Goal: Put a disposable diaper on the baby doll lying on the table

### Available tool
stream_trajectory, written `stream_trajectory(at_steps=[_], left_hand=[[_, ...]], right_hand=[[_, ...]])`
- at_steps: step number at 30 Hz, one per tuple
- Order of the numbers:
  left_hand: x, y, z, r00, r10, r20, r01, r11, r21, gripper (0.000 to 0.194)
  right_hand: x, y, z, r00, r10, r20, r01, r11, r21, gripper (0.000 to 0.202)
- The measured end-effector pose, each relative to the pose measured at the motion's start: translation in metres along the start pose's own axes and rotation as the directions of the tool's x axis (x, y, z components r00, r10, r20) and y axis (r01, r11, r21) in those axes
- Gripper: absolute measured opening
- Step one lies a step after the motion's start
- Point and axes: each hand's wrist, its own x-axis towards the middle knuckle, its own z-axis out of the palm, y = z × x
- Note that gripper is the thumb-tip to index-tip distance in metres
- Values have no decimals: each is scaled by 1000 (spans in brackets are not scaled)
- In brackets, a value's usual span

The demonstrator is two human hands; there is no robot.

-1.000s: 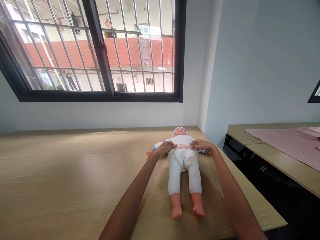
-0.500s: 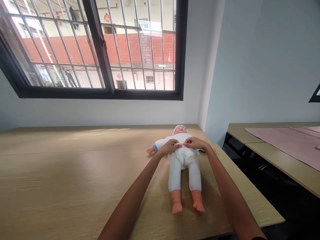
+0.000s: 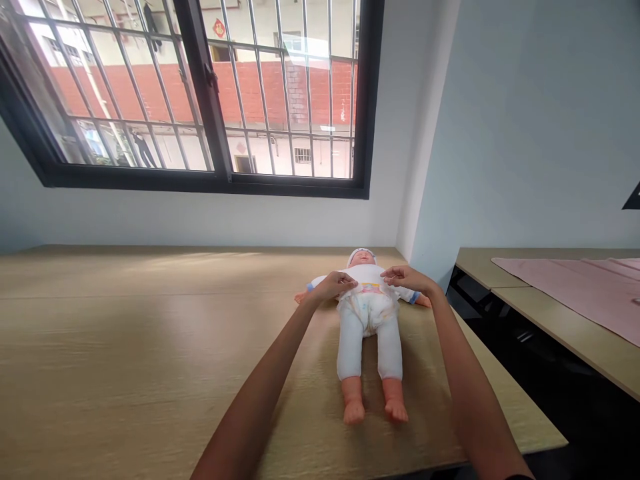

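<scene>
A baby doll point(image 3: 370, 275) in a white top, white leggings and a cap lies on its back on the table, bare feet towards me. Around its hips is a white disposable diaper point(image 3: 373, 310) with a pink and yellow waistband. At the waistband's left end is my left hand point(image 3: 338, 285), its fingers pinched together on the diaper's edge. My right hand point(image 3: 406, 277) hovers over the right side of the doll's waist, fingers bent and slightly apart, with nothing visible in them. What lies beneath both hands is hidden.
The wooden table point(image 3: 150, 373) extends far to the left, and its right edge runs close beside the doll. A second table point(image 3: 530, 303) with a pink cloth point(image 3: 575, 290) stands across a dark gap. Behind is a wall with a barred window point(image 3: 295, 183).
My hands have parted from the middle of the diaper's waist, the right one moving farther out to the right. The coloured waistband now shows between them, and the doll's right-side sleeve is uncovered.
</scene>
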Motion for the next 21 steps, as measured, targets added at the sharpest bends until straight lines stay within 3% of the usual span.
stream_trajectory(at_steps=[4, 8, 12, 16, 21], left_hand=[[0, 4, 7, 1000, 10, -18, -9, 999, 32, 43], [2, 4, 16, 996, -1, -86, 6, 999, 51, 41], [5, 0, 20, 980, -26, -199, 42, 996, 75, 38], [6, -11, 16, 945, -93, -314, 139, 982, 128, 37], [3, -28, 19, 947, -154, -283, 211, 961, 181, 50]], right_hand=[[4, 2, 8, 991, 36, 131, -35, 999, -15, 44], [9, 2, 19, 991, 28, 133, -36, 998, 59, 44], [7, 5, 22, 994, 89, 58, -95, 991, 95, 46], [10, 17, 19, 978, 174, -113, -181, 982, -58, 42], [18, 34, 23, 932, 325, -163, -349, 924, -153, 54]])
